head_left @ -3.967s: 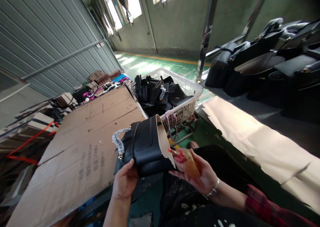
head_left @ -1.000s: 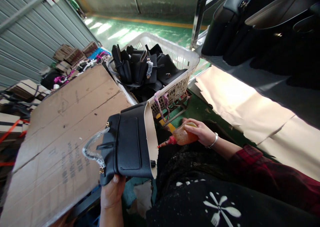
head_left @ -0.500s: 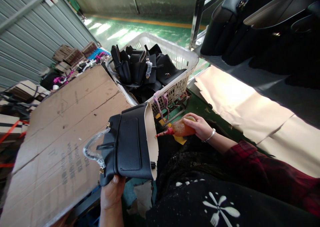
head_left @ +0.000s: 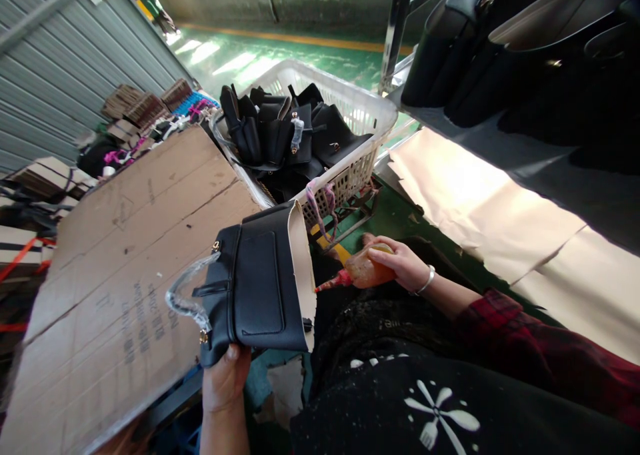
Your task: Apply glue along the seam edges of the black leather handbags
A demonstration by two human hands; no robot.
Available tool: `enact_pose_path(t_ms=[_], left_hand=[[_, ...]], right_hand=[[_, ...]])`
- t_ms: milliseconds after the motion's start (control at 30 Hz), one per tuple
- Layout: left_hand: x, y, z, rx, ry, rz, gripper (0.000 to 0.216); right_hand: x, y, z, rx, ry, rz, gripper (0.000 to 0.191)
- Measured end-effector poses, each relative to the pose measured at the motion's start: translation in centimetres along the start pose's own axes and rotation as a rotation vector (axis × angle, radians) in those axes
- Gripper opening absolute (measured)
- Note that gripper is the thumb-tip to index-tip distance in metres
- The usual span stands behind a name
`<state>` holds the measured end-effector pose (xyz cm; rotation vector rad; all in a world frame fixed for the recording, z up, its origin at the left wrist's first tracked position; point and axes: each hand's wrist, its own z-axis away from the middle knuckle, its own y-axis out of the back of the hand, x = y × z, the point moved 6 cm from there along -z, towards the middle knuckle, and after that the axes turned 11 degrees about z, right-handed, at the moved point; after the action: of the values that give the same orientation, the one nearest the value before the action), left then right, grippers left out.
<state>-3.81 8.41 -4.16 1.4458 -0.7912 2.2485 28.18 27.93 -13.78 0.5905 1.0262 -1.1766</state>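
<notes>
The black handbag [head_left: 257,285] lies tilted at the edge of the cardboard-covered bench [head_left: 115,268], its mouth toward the person, its lower side gripped by the left hand [head_left: 227,375]. The right hand [head_left: 404,264] has its grip wrapped around a squeeze bottle [head_left: 364,272]. Since half a second ago, the bottle's red nozzle [head_left: 337,281] has dropped lower along the handbag's pale lining [head_left: 301,268], while the handbag barely moves; work on that edge seems under way, not finished. Contact is hard to confirm. Beyond the handbag, a white plastic basket [head_left: 386,123] holds more black bags [head_left: 277,135].
</notes>
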Motion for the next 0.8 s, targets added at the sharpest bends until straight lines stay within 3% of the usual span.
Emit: enact_pose_path(t_ms=[333,600,800], left_hand=[[0.1,0.1,-0.2,-0.028,-0.058,-0.047,0.066],[0.3,-0.3,0.0,-0.035,-0.090,-0.068,0.064],[0.0,-0.1,0.2,-0.026,-0.082,-0.057,0.063]], right_hand=[[0.7,-0.5,1.9,-0.063,-0.047,-0.038,0.048],[0.3,0.3,1.5,0.109,-0.076,-0.186,0.050],[1.2,-0.6,1.1,0.096,-0.102,-0.197,0.053]])
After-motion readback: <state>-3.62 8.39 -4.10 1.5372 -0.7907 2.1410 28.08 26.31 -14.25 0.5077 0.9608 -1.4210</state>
